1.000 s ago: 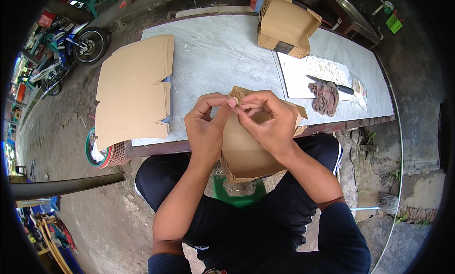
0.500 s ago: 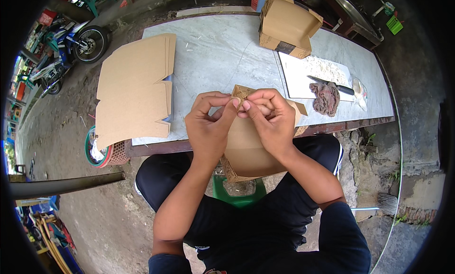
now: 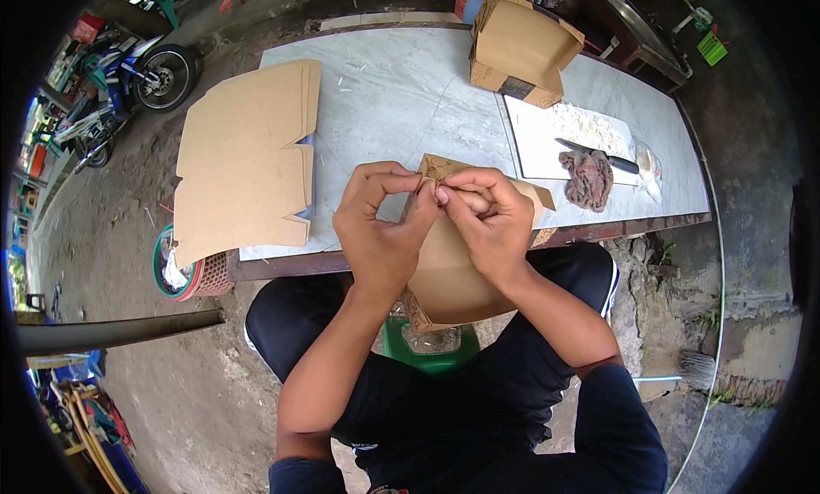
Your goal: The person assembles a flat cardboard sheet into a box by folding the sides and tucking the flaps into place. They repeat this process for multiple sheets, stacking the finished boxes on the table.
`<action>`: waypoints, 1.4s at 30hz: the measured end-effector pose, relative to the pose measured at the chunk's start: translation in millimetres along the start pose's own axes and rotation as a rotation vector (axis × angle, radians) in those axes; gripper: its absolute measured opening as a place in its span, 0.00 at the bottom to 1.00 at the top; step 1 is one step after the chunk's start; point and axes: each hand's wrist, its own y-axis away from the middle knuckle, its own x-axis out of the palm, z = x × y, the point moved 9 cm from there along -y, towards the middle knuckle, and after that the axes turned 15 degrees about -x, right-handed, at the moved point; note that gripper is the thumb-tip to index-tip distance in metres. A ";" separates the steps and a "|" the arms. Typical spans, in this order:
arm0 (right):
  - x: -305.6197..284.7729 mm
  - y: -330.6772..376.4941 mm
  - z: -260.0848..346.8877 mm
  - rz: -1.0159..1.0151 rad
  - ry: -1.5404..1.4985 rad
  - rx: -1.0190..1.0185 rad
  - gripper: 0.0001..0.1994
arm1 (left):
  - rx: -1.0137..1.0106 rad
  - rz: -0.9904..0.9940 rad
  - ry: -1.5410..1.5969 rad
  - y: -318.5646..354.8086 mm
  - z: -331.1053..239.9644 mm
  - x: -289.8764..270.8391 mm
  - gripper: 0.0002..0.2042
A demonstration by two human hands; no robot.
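A partly folded brown cardboard box (image 3: 457,293) rests between my knees and the table's near edge, its plain inner side facing up and a printed pattern on its outer side. My left hand (image 3: 376,229) pinches the box's far-left corner between thumb and fingers. Pressed against it, my right hand (image 3: 495,229) pinches the same corner, thumb and fingertips together. The two thumbs meet there and hide the small flap at the fingertips. To the left, a stack of flat cardboard blanks (image 3: 243,152) lies partly over the table's edge.
On the marble-topped table (image 3: 384,84) stands an assembled open box (image 3: 521,50). At right are a white board (image 3: 534,144) with white bits, a knife (image 3: 622,163), and a crumpled cloth (image 3: 588,180). A basket (image 3: 192,276) sits at the left edge; a green stool (image 3: 431,353) is below.
My hands stay at the same box corner. My fingertips have shifted slightly, with the right fingers curled a little tighter. The rest of the scene moves only slightly with the view.
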 end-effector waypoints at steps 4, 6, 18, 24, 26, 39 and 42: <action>-0.2 -1.1 1.5 0.001 0.014 -0.016 0.09 | 0.080 -0.012 -0.131 1.0 -12.6 -1.4 0.07; 0.0 -0.9 0.2 0.000 0.004 -0.010 0.09 | 0.101 -0.011 -0.114 0.9 -12.1 -1.4 0.07; -8.8 -3.8 0.6 0.009 0.005 -0.019 0.11 | 0.112 0.180 -0.194 2.1 -30.4 6.8 0.10; -5.6 -4.2 0.2 0.028 0.042 0.000 0.10 | 0.423 -0.014 -0.487 23.7 -38.7 15.0 0.14; -5.1 -4.3 1.5 0.057 0.101 -0.003 0.09 | 0.466 -0.038 -0.519 25.7 -39.5 18.1 0.15; 8.0 -10.3 24.8 0.330 0.333 -0.157 0.15 | 0.441 -0.064 -0.596 15.4 -24.9 21.9 0.14; 9.9 -11.6 22.6 0.401 0.315 -0.138 0.16 | 0.321 -0.054 -0.516 4.3 -11.1 19.4 0.14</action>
